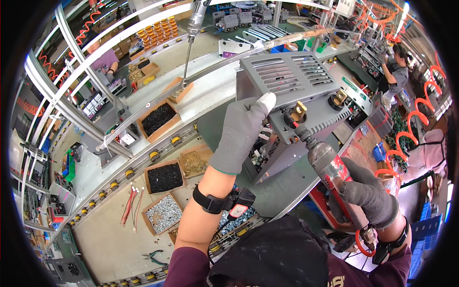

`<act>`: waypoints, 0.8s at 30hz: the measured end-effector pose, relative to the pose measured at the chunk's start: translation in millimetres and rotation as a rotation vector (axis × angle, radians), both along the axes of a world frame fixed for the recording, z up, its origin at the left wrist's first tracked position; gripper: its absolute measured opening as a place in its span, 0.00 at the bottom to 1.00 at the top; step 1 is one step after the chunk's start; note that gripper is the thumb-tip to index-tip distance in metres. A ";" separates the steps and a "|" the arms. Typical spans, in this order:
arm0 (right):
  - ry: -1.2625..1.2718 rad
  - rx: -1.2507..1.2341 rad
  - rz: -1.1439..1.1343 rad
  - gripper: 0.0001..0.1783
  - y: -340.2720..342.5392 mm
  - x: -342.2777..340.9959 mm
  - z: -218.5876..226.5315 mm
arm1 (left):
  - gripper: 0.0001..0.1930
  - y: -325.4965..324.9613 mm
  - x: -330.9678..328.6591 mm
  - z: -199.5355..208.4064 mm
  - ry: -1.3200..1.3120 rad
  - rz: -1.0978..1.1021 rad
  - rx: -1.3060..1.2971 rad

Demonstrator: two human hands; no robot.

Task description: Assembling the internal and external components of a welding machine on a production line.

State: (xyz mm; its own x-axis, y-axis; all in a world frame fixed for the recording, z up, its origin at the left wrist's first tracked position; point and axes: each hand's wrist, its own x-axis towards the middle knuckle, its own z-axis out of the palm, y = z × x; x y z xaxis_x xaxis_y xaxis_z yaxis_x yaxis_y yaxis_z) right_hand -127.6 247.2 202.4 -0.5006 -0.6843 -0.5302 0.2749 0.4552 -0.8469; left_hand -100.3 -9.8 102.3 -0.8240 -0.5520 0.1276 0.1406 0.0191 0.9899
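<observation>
A grey sheet-metal case [272, 71] with slotted vents in its top stands tilted on the bench before me. My left hand [246, 122], in a grey glove with a pale fingertip, is closed at the near top edge of the case. Two brass terminals [299, 114] in black round mounts stick out of its panel. In my right hand [370, 191], gloved in dark grey, is a red and silver pneumatic screwdriver [330, 165]. Its tip is close to the panel corner below the nearer terminal; whether they touch I cannot tell. Circuit parts [263, 150] show through the open side.
Cardboard trays of black screws [164, 178], silver screws [163, 214] and brass parts [195, 162] lie left. Pliers [155, 257] and red-white wires [131, 205] lie nearby. A second screwdriver [191, 36] hangs above a roller rail. An orange coiled hose [416, 119] hangs right; co-workers sit beyond.
</observation>
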 end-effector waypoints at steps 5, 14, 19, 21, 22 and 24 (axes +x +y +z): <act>0.014 -0.045 0.014 0.29 -3.6 3.9 -2.5 | 0.20 2.3 -1.5 1.2 -0.047 -0.009 0.133; 0.054 -0.072 -0.067 0.33 -15.3 17.8 -10.9 | 0.18 4.5 0.6 4.6 -0.074 0.042 0.068; 0.129 -0.065 -0.077 0.30 -20.9 19.9 -18.2 | 0.21 2.7 -4.2 0.6 -0.088 0.086 0.045; 0.072 -0.028 -0.112 0.30 -22.3 22.0 -17.7 | 0.21 4.6 -4.9 0.2 -0.059 0.075 0.073; 0.068 -0.037 -0.123 0.31 -23.4 23.3 -17.8 | 0.20 6.5 -4.4 0.5 -0.049 0.084 0.102; 0.093 -0.029 -0.121 0.31 -25.4 23.7 -17.2 | 0.19 10.1 -2.2 1.5 -0.067 0.072 0.161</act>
